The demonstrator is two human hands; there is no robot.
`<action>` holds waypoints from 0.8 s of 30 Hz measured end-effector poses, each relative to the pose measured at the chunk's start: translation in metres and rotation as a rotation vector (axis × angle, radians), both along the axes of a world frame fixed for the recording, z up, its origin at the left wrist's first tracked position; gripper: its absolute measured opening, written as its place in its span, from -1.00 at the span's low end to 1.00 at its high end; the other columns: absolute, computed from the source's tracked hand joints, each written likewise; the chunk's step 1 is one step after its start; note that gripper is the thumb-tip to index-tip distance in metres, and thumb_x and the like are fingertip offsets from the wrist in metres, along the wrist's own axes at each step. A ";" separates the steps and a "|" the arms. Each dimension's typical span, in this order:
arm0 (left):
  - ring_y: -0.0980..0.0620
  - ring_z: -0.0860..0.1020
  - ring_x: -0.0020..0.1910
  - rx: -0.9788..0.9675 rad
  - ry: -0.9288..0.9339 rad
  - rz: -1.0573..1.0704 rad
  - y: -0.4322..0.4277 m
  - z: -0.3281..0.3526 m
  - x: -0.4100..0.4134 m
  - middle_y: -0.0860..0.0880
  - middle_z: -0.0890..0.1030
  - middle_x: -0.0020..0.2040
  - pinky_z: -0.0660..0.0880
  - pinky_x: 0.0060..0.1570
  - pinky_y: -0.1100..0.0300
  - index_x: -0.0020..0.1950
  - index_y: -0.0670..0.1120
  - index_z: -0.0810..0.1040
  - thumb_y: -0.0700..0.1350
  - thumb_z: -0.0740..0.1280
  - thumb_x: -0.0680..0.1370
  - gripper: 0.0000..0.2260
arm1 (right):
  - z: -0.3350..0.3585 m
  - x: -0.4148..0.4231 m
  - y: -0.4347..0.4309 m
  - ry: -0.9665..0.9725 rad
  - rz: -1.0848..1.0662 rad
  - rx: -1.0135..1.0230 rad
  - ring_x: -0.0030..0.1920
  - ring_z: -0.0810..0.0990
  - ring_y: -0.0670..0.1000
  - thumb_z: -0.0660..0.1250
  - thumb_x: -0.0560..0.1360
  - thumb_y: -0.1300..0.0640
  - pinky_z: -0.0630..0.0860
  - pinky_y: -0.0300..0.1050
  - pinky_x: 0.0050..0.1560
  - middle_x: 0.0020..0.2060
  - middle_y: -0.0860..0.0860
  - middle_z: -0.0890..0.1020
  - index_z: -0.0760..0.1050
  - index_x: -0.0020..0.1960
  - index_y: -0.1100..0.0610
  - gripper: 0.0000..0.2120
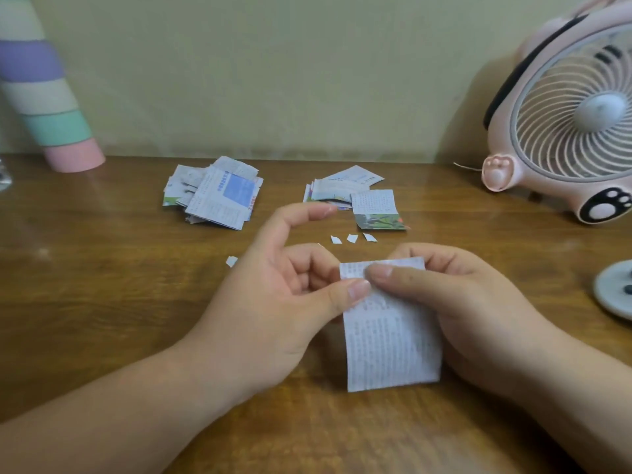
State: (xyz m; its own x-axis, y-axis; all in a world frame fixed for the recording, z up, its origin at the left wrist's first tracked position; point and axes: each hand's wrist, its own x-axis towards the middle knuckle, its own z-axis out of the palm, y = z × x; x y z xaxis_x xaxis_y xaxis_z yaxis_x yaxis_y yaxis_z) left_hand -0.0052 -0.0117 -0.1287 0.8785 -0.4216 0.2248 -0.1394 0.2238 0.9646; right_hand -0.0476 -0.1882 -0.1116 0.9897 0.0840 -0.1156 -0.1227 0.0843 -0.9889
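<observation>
You are holding the paper slip (pixel 393 343) between both hands, just above the desk (pixel 102 302) and close to your body, with its printed face turned up toward you. Your left hand (pixel 273 292) pinches the slip's top left corner between the thumb and the curled fingers, and its index finger is lifted clear. Your right hand (pixel 461 309) grips the top edge beside it, thumb on the front and fingers wrapped behind the sheet. The two thumbs nearly touch, which looks like the set-up for tearing or nipping a bit off that edge. Judging by the small white scraps (pixel 352 238) lying just beyond your hands, with one more to the left (pixel 231 261), some bits have already come off, though the slip in your grip looks whole apart from its upper edge. Farther back lie a left pile (pixel 213 195) and a right pile (pixel 342 189) of printed pieces, well apart from your hands. You cannot tell from here which of them is finished and which waits, so a good share of the work probably remains.
</observation>
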 end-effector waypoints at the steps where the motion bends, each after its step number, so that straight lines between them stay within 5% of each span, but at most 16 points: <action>1: 0.04 0.54 -0.29 0.015 -0.006 -0.029 0.000 -0.002 0.000 -0.06 0.54 -0.31 0.55 -0.18 0.25 0.28 0.02 0.48 -0.27 0.57 0.35 -0.44 | 0.001 0.000 -0.001 0.014 0.015 0.006 -0.26 0.67 0.05 0.46 0.38 0.12 0.56 -0.14 -0.26 -0.27 0.14 0.69 0.64 -0.25 0.14 -0.90; 7: 0.01 0.57 -0.17 0.016 -0.019 -0.131 0.005 -0.006 0.002 -0.10 0.62 -0.16 0.57 -0.12 0.23 0.06 -0.06 0.70 -0.19 0.53 0.39 -0.74 | 0.007 -0.002 -0.001 0.112 0.009 0.084 -0.36 0.64 0.07 0.44 0.39 0.22 0.55 -0.17 -0.36 -0.31 0.22 0.67 0.64 -0.24 0.26 -0.90; 16: -0.16 0.64 -0.08 0.027 0.038 -0.129 0.004 -0.006 0.000 -0.35 0.67 -0.04 0.62 -0.05 0.10 0.01 -0.13 0.73 -0.34 0.33 0.39 -0.71 | 0.012 -0.005 0.001 0.193 0.015 0.137 -0.46 0.62 0.06 0.35 0.48 0.29 0.51 -0.22 -0.45 -0.35 0.25 0.64 0.62 -0.12 0.40 -0.85; 24: -0.09 0.65 -0.14 0.059 0.009 -0.096 0.004 -0.009 0.000 -0.25 0.71 -0.10 0.63 -0.06 0.12 -0.03 -0.11 0.73 -0.32 0.39 0.38 -0.76 | 0.014 -0.005 0.002 0.151 0.048 0.130 -0.49 0.57 0.03 0.37 0.29 0.25 0.47 -0.23 -0.42 -0.46 0.16 0.57 0.60 -0.40 0.22 -0.89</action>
State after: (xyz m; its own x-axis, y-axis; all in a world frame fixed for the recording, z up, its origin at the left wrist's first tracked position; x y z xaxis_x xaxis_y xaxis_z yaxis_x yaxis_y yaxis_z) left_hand -0.0054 -0.0073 -0.1375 0.8351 -0.5166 0.1889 -0.1108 0.1784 0.9777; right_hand -0.0526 -0.1862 -0.0974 0.9566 0.1545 -0.2471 -0.2753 0.2006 -0.9402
